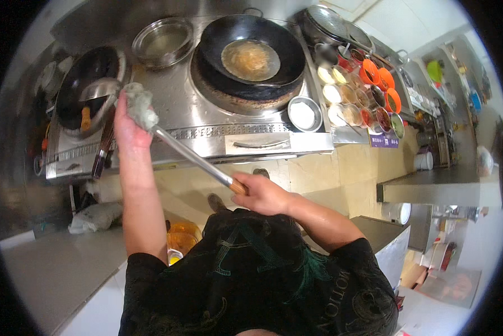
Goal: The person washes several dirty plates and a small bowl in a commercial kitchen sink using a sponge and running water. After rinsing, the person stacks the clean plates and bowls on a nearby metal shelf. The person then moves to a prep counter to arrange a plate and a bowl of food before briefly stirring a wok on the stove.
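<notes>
My right hand (262, 194) grips the wooden end of a long-handled metal ladle (194, 156), close to my waist. The steel handle slants up and left across the front of the stove. Near the ladle's bowl (102, 89), my left hand (133, 133) holds a damp greyish-white cloth (141, 108) against the handle; its fingers are mostly hidden. A black wok (211, 46) with a shallow pool of cloudy, yellowish liquid (251, 60) sits on the burner ahead. Beyond the ladle's bowl, at the left, is another dark wok (73, 80).
A steel pot (163, 44) stands at the back of the steel stove top (163, 94). At the front right corner is a small metal bowl of white contents (302, 115). Several seasoning containers (352, 98) and orange cups (369, 72) crowd the right side. Behind my left arm runs a grey counter (62, 269).
</notes>
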{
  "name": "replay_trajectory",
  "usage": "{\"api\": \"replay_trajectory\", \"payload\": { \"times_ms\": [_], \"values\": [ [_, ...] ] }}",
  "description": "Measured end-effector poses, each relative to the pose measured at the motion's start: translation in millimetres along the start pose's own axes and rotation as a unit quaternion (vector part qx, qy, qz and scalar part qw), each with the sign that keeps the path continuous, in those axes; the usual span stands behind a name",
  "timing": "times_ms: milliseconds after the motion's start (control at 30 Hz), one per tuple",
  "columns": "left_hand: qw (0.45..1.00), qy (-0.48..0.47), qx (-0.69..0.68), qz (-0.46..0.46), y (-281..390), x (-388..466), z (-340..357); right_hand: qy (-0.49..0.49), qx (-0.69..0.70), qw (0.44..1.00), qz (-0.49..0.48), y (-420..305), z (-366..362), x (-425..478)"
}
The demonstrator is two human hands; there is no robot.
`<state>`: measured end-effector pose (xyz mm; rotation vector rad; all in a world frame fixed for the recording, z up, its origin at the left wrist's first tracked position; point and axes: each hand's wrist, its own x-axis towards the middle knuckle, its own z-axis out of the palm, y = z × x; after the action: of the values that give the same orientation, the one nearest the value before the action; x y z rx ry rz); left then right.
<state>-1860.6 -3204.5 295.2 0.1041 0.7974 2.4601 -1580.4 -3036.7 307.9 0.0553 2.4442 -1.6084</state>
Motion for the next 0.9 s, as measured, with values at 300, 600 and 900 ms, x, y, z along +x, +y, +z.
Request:
{"api": "replay_trajectory", "payload": {
  "times_ms": [300, 600, 900],
  "values": [
    [0.944, 0.04, 0.319, 0.071, -169, -58, 107, 0.153, 0.358, 0.921, -0.028, 27, -138, -61],
    [0.836, 0.193, 0.513, -0.026, -217, -95, -64, 0.577, 0.096, 0.806, -0.092, 70, -553, -82],
    [0.774, 0.247, 0.569, -0.127, -315, -10, 40, 0.563, 0.228, 0.787, -0.105, 62, -822, -31]
  ]
}}
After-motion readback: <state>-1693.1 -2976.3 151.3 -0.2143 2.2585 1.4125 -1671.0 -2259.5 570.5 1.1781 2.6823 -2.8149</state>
